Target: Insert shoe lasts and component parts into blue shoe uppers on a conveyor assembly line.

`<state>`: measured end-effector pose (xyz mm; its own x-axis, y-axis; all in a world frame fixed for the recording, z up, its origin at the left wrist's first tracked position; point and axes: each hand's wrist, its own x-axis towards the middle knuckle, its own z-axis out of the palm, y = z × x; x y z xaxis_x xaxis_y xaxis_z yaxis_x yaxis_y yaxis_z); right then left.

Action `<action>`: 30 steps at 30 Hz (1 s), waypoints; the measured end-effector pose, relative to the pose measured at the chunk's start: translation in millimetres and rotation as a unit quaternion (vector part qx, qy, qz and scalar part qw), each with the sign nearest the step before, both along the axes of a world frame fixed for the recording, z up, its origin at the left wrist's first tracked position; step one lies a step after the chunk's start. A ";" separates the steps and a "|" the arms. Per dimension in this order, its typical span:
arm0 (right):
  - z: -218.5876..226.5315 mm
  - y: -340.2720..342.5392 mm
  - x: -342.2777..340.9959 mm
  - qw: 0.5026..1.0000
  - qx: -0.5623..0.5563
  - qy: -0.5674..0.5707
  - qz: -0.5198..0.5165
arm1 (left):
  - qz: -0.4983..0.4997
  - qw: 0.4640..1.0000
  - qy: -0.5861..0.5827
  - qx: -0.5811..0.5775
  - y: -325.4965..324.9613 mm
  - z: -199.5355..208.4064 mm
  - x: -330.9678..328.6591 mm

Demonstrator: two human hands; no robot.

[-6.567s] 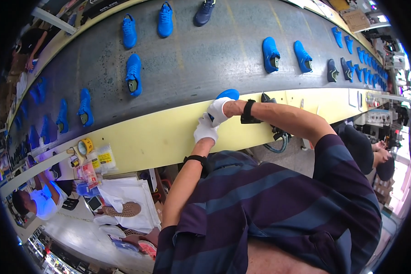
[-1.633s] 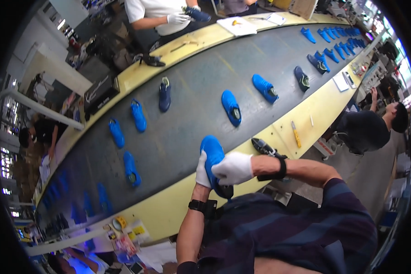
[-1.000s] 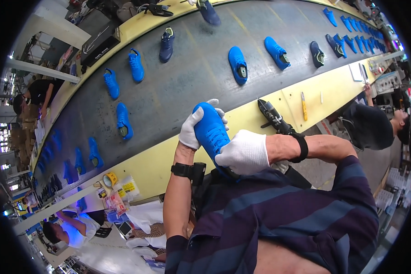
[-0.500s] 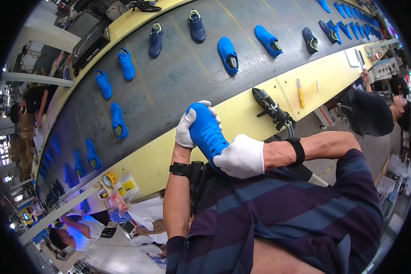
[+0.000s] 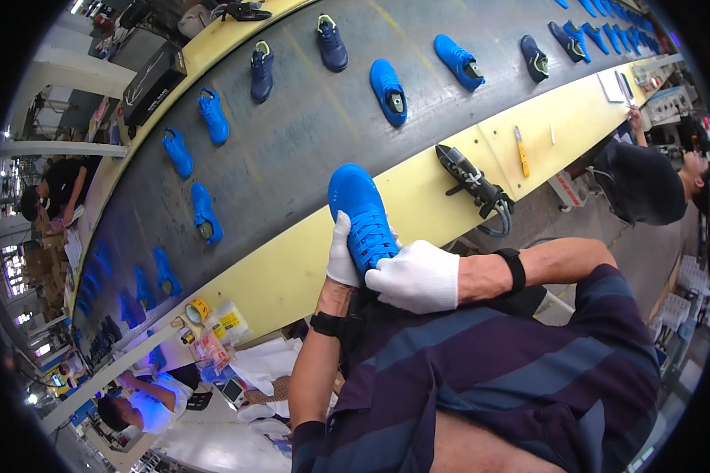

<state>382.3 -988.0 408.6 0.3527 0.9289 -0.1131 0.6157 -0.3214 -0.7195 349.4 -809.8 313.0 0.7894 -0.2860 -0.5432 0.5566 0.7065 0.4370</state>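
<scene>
A bright blue lace-up sneaker (image 5: 360, 206) is held in front of my chest, its toe pointing away from me over the yellow bench edge. My left hand (image 5: 343, 256), in a white glove, grips it from the left side and underneath; most of those fingers are hidden behind the shoe. Also gloved in white, my right hand (image 5: 418, 276) is closed at the heel end, near the collar and upper laces. The shoe's opening lies hidden behind that hand. On the bench to the right is a black clamp-like device (image 5: 473, 180) with hoses.
Blue and navy sneakers, among them a blue one (image 5: 388, 91), stand along the dark conveyor belt (image 5: 292, 142). A yellow utility knife (image 5: 521, 151) and a tape roll (image 5: 197, 310) lie on the yellow bench (image 5: 292, 292). Co-workers sit at right (image 5: 639, 181) and lower left (image 5: 146, 402).
My left hand has slid from around the toe back along the shoe's left side, uncovering the toe. The right hand remains closed at the heel end.
</scene>
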 end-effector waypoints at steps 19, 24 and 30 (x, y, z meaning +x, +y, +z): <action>-1.9 -41.4 0.6 0.963 0.153 0.162 -0.153 | 0.012 0.994 -0.062 -0.085 7.8 39.3 32.0; -7.9 -41.9 1.5 0.962 0.153 0.161 -0.161 | 0.044 0.993 -0.028 -0.110 3.2 41.8 25.7; -13.8 -44.6 2.6 0.957 0.161 0.159 -0.179 | 0.091 0.985 0.018 -0.147 0.2 50.7 19.6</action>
